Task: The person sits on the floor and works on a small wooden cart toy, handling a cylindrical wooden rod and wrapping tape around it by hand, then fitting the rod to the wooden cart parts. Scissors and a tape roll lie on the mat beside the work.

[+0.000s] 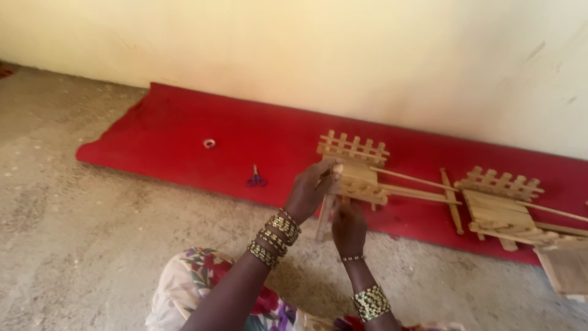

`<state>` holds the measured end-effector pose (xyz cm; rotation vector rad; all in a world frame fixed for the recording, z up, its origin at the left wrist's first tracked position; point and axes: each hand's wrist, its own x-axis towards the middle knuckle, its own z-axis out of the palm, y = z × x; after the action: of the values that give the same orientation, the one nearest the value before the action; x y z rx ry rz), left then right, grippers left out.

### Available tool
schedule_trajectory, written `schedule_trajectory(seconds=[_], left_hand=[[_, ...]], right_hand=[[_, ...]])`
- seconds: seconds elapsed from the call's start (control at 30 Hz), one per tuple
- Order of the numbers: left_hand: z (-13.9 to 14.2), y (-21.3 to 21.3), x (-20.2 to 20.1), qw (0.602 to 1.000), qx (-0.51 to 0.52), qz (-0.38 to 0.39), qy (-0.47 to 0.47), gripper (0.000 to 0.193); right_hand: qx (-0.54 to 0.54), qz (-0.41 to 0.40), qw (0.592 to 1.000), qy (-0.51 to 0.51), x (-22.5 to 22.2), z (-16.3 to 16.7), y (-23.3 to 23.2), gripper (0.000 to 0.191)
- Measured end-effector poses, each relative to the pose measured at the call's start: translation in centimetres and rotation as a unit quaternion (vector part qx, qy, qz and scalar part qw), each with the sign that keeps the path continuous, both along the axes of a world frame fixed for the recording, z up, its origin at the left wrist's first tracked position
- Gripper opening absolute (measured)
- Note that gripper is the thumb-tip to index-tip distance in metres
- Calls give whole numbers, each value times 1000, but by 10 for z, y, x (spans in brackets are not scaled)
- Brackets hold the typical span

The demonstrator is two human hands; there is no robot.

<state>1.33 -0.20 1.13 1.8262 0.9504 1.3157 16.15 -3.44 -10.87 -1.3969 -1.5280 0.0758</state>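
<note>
A red mat (pixel 257 138) is spread along the wall, beyond the fingers. A wooden model (pixel 358 171) with a fence-like rail is steadied on it by the left hand (pixel 309 190), fingers clasped on its near corner. A second model (pixel 502 205) lies well to the right. Beneath the first, a leg (pixel 324 217) is apparently being fitted; the right hand (pixel 349 228) is bent beside it, its grip hidden. Next, firm seating seems required. Scissors (pixel 256 179) and a tape roll (pixel 209 143) are left of the fingers.

Head view, downward, toward wall (pixel 367 55)
</note>
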Motion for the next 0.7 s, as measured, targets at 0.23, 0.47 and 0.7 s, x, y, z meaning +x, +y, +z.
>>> schedule_trajectory(seconds=[0.23, 0.47, 0.7], left_hand=[[-6, 13, -1, 1000, 11, 22, 13, 37], [-2, 23, 4, 999, -5, 25, 21, 36], [-10, 27, 4, 997, 71, 33, 6, 35]], right_hand=[[-127, -6, 991, 46, 4, 12, 27, 20], [-32, 43, 988, 144, 7, 102, 40, 20], [-183, 20, 977, -103, 20, 1, 50, 18]])
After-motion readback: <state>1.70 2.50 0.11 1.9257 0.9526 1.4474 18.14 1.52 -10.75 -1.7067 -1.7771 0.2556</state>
